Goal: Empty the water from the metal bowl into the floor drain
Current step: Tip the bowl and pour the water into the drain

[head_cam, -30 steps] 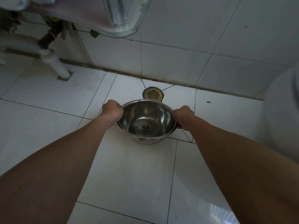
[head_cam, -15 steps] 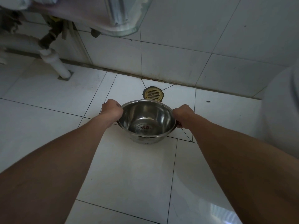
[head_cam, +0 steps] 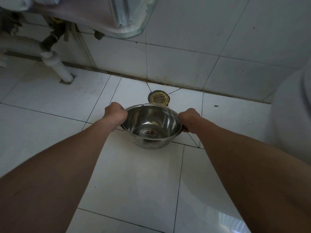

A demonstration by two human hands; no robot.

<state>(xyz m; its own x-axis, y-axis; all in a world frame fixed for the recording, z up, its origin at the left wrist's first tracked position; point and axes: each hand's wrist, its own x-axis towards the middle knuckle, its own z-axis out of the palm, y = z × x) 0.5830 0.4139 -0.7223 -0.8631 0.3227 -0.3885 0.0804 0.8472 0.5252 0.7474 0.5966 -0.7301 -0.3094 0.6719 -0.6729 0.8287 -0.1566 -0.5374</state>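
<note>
Metal bowl (head_cam: pixel 151 126): shiny steel, red emblem on inner base, rim roughly level, gripped at opposite rim sides, just before the round brass slotted floor drain (head_cam: pixel 159 98) set near the wall.

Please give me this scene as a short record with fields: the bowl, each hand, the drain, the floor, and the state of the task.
bowl: metal bowl, held upright above the floor, red mark on its bottom
left hand: grips the bowl's left rim
right hand: grips the bowl's right rim
drain: round brass floor drain, just beyond the bowl's far rim, near the wall
floor: white tiles
pouring: not yet visible
</note>
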